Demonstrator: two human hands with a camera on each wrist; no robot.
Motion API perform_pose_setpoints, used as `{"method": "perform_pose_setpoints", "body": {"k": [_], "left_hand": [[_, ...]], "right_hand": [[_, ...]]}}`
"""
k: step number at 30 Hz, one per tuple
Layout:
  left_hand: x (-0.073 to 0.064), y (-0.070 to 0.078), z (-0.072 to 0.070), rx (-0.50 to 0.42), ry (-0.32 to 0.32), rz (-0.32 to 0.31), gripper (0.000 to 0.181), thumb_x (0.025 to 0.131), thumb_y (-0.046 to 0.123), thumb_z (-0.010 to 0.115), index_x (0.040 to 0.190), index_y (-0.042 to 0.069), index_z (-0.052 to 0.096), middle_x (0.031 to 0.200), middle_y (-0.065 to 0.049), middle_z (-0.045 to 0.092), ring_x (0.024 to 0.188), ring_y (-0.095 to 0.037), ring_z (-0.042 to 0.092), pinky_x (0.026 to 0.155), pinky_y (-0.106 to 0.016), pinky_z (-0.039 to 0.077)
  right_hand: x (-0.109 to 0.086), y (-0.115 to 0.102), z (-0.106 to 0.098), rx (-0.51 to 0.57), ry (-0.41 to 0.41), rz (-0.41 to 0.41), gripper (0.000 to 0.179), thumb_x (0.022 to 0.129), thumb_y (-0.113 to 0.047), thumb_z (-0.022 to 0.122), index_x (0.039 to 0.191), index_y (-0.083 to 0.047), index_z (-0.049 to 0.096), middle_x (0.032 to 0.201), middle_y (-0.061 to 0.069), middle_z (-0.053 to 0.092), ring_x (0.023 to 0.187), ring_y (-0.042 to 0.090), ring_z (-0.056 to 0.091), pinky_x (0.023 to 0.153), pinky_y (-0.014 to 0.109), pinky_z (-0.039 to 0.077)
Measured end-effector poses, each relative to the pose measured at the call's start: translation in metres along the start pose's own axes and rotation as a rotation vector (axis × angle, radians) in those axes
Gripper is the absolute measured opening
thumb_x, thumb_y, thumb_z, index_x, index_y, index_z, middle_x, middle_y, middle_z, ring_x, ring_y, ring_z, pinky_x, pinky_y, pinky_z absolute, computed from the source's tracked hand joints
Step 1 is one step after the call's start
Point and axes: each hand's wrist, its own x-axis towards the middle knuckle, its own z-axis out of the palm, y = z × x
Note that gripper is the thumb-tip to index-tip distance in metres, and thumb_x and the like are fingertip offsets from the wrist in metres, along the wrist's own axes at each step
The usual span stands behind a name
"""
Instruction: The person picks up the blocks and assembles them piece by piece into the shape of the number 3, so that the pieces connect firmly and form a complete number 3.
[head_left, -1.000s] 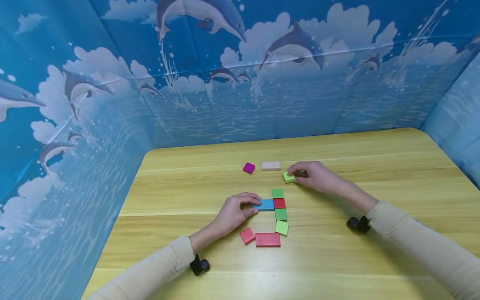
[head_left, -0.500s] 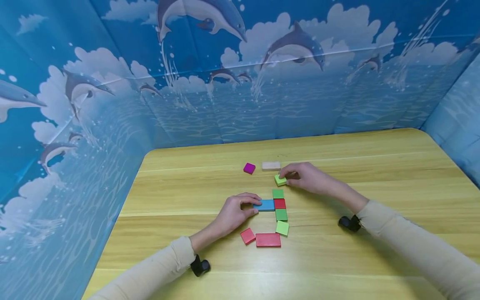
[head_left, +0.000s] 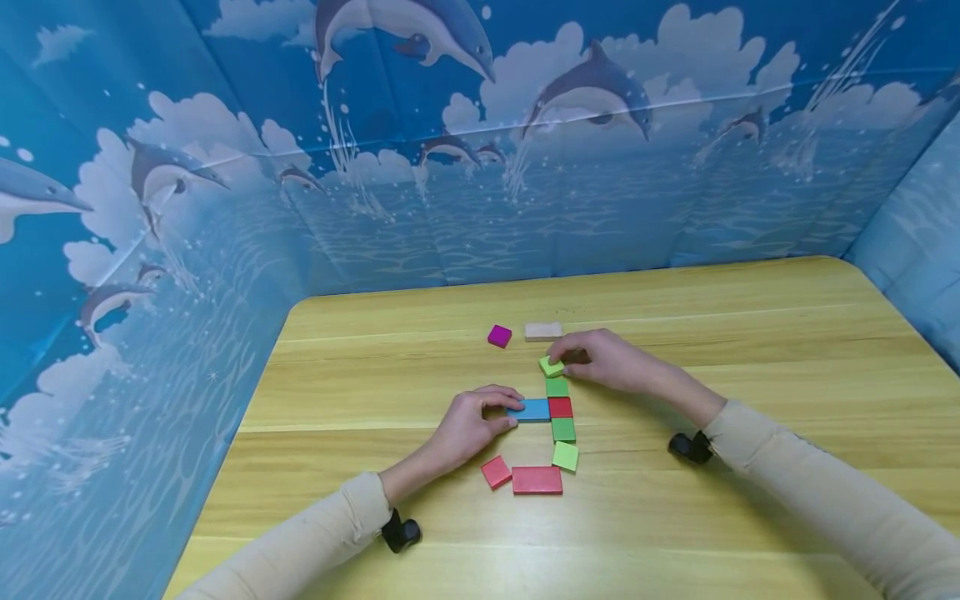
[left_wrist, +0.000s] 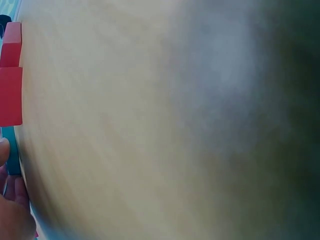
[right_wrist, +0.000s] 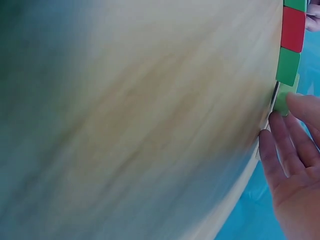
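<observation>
In the head view, my left hand (head_left: pixel 465 423) grips the left end of a flat blue block (head_left: pixel 535 410) between thumb and fingers. A red square block (head_left: pixel 560 407) meets its right end, with a green block (head_left: pixel 557 387) behind and another green block (head_left: pixel 563 430) in front. My right hand (head_left: pixel 603 358) pinches a light green block (head_left: pixel 550 367) at the far end of this column; whether it touches the green one is hard to tell. The right wrist view shows that light green block (right_wrist: pixel 282 102) partly behind the thumb. A second light green block (head_left: pixel 566 457) lies slightly turned at the near end.
Nearer me lie a long red block (head_left: pixel 537 481) and a tilted red square block (head_left: pixel 496 472). At the back sit a purple block (head_left: pixel 499 336) and a pale wooden block (head_left: pixel 543 332). A dolphin-printed curtain (head_left: pixel 450 217) borders the wooden table (head_left: pixel 360 350).
My right hand has carried the light green block leftward and toward me, to the far end of the column. The left hand has stayed on the blue block.
</observation>
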Motion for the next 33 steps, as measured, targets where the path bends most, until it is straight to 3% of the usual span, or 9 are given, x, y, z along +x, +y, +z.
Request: {"method": "perform_pose_setpoints", "body": {"k": [15,33], "left_hand": [[0.0002,-0.001,0.0004,-0.021,0.006,0.005,0.021,0.089,0.007,0.073,0.109,0.012,0.077,0.119,0.012,0.065,0.12,-0.008,0.054,0.102,-0.029,0.041],[-0.0003,-0.0007,0.001,-0.028,0.006,-0.007,0.022,0.089,0.007,0.072,0.11,0.013,0.076,0.12,0.012,0.064,0.12,-0.008,0.054,0.102,-0.03,0.042]], "right_hand": [[0.001,-0.0001,0.0007,-0.007,-0.039,-0.014,0.026,0.094,-0.004,0.066,0.114,-0.019,0.071,0.124,0.001,0.064,0.117,0.024,0.058,0.095,0.043,0.048],[-0.0003,0.0013,0.0013,-0.016,-0.024,-0.016,0.025,0.093,-0.005,0.067,0.114,-0.018,0.07,0.123,0.0,0.064,0.115,0.023,0.058,0.094,0.044,0.048]]}}
